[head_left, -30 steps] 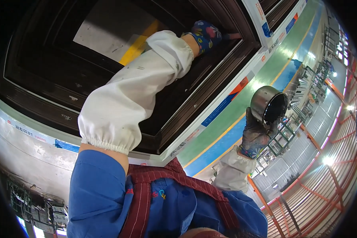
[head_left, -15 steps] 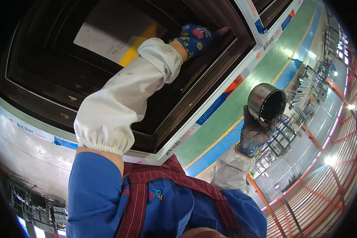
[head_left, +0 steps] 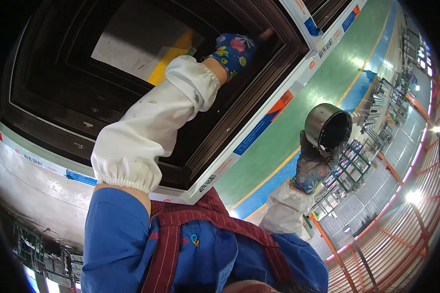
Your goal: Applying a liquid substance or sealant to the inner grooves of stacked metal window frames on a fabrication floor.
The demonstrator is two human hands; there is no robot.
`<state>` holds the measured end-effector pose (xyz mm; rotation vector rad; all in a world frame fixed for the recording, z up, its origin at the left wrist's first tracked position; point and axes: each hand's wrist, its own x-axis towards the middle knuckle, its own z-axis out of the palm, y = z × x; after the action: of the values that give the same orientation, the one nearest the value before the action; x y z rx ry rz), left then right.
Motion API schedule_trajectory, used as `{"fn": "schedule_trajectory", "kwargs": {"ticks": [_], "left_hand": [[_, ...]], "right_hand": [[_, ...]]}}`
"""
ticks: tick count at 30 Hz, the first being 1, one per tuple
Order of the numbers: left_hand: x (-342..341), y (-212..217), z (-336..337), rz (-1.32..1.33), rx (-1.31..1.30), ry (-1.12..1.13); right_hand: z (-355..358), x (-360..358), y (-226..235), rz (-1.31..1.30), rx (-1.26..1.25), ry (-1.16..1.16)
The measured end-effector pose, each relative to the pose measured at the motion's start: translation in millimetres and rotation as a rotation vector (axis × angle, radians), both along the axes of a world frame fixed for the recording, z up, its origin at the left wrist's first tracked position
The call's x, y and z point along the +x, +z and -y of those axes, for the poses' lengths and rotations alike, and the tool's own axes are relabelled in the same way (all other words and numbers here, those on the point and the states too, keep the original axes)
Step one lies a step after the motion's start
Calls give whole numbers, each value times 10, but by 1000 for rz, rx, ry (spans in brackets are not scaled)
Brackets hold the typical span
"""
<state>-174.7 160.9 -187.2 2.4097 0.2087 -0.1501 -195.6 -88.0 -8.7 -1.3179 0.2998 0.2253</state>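
1. Just now, has tipped the reddish end beyond the left grip upward; lay nearly flat a second ago, pointing sideways.
2. Has also brought the left grip a little leftward in view, together with the dark brown moulded frame; suggests partly a turn of the head, rather than much travel along the frame.
3. Reaches the left grip across to the frame's inner side, near the upper right corner. Impossible to make out finger closure there, or to tell the reddish end as fingertip or held tool.
4. Keeps the right grip wrapped around a round metal cup, dark inside, mouth turned partly toward the camera; almost unmoved in view.
5. Holds that cup right of the frame, apart from the white edge film, against the green floor. Leaves, seemingly, only the left grip busy at the frame.
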Motion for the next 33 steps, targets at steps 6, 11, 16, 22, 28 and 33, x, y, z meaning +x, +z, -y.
{"fn": "schedule_trajectory", "kwargs": {"ticks": [6,11,16,22,28,33], "left_hand": [[76,46,-18,-24,6,-62],[148,-82,-42,2,-109,-14],[-45,195,-147,-199,109,-415],[-568,724,-690,-359,48,-757],[-644,1484,-1071,489,-404,-490],[-948,2056,-780,477,-806,-781]], "right_hand": [[36,27,-19,-3,-48,-11],[-54,-4,1,5,-20,-5],[-157,-123,72,38,-59,13],[-421,-495,193,6,-11,-144],[-624,-1051,248,17,115,-137],[-887,-1427,311,-15,109,-181]]}}
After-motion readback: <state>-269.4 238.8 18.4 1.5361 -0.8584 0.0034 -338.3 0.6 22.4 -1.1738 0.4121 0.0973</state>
